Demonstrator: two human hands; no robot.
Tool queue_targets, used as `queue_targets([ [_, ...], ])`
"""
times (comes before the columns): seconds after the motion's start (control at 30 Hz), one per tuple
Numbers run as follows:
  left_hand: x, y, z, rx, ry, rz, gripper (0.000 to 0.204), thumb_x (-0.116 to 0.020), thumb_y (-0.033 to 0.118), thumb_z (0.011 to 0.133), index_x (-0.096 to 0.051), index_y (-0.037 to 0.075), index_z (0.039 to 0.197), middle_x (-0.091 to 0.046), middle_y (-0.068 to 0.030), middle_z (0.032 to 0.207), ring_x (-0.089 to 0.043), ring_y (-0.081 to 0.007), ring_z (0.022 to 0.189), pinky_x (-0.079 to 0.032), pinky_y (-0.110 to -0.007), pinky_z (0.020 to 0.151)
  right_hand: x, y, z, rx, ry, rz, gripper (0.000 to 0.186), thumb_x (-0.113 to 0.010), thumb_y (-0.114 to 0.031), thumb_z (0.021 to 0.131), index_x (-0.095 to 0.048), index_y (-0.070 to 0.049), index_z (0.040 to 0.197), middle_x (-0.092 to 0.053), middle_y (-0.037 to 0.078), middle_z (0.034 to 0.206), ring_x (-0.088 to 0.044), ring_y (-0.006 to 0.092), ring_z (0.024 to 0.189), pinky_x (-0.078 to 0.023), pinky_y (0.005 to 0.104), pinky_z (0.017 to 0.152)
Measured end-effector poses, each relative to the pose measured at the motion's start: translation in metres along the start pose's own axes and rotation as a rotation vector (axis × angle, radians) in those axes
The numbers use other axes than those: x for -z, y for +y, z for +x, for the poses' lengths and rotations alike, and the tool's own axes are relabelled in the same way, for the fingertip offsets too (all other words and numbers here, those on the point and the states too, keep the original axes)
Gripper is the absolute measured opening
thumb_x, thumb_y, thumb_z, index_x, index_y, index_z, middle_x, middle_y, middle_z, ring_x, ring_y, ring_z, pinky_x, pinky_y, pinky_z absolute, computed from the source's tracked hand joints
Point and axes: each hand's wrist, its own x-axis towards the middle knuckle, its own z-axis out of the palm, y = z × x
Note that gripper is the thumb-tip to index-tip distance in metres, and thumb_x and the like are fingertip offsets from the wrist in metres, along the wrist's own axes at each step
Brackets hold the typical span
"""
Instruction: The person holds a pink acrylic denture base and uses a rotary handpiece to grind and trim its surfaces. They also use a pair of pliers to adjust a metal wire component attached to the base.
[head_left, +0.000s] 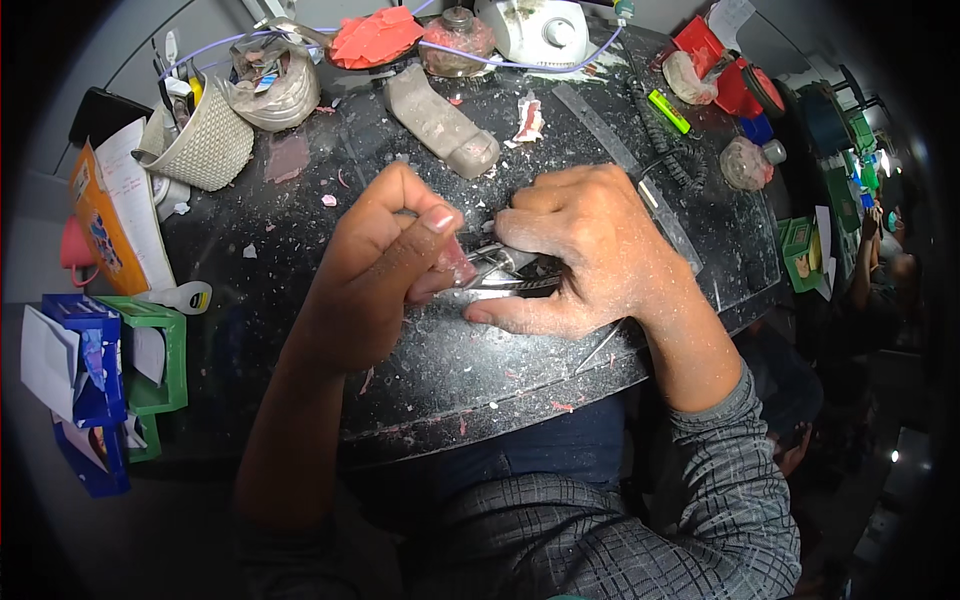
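Observation:
Both hands meet over the middle of the dark worktable. My left hand (375,265) is closed, its thumb and fingers pinching a small pink, waxy-looking piece (456,263). Around a shiny metal hand tool (512,280) curl the fingers and thumb of my right hand (590,245), which is dusted with white powder. The tool has bar-like arms and looks like pliers, though the hand hides much of it. Its left end touches the pink piece or lies right against it; which one I cannot tell.
Scraps and dust litter the worktable (420,400). Beyond my hands lie a grey curved block (440,120) and a clear ruler (600,125). A woven basket (205,140) stands left, a white device (535,35) at the back. A green lighter-like item (668,112) and coiled cord (685,165) lie right.

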Motion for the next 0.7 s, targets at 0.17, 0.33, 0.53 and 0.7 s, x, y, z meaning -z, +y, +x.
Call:
queue_targets([
  [0.17,0.002,-0.009,0.003,-0.222,-0.039,0.131,0.028,-0.052,0.029,0.111,-0.05,0.001,0.115,-0.063,-0.0054,0.087,-0.05,-0.0054,0.073,-0.041,-0.022,0.065,-0.004,0.006,-0.002,-0.027,0.236,0.221,0.035,-0.088,-0.036,0.078,-0.067,-0.008,0.078,-0.056,0.004,0.06,-0.059,0.0214,0.05,-0.045,0.033,0.047],
  [0.33,-0.006,-0.007,0.005,-0.184,-0.009,0.05,0.034,-0.055,0.034,0.108,-0.049,0.002,0.118,-0.063,-0.0058,0.086,-0.05,-0.0038,0.069,-0.036,-0.02,0.06,-0.007,0.001,-0.004,0.024,0.197,0.346,0.018,-0.084,-0.017,0.08,-0.069,-0.007,0.082,-0.062,0.004,0.068,-0.06,0.0153,0.05,-0.046,0.0286,0.046],
  [0.53,-0.007,-0.005,0.002,-0.153,-0.028,-0.073,0.035,-0.053,0.033,0.109,-0.053,0.001,0.122,-0.061,-0.0034,0.087,-0.052,-0.0044,0.074,-0.04,-0.02,0.065,-0.009,-0.001,-0.001,0.003,0.208,0.346,0.019,-0.084,-0.019,0.083,-0.068,-0.008,0.081,-0.06,0.003,0.065,-0.057,0.0142,0.049,-0.045,0.0281,0.046],
  [0.7,-0.005,-0.008,0.005,-0.147,-0.085,-0.139,0.033,-0.05,0.031,0.111,-0.059,0.0,0.118,-0.062,-0.0007,0.087,-0.051,-0.0037,0.077,-0.041,-0.019,0.068,-0.008,-0.005,-0.002,-0.031,0.181,0.299,0.031,-0.087,-0.029,0.079,-0.064,-0.009,0.075,-0.055,0.003,0.061,-0.056,0.0165,0.048,-0.044,0.0306,0.046],
])
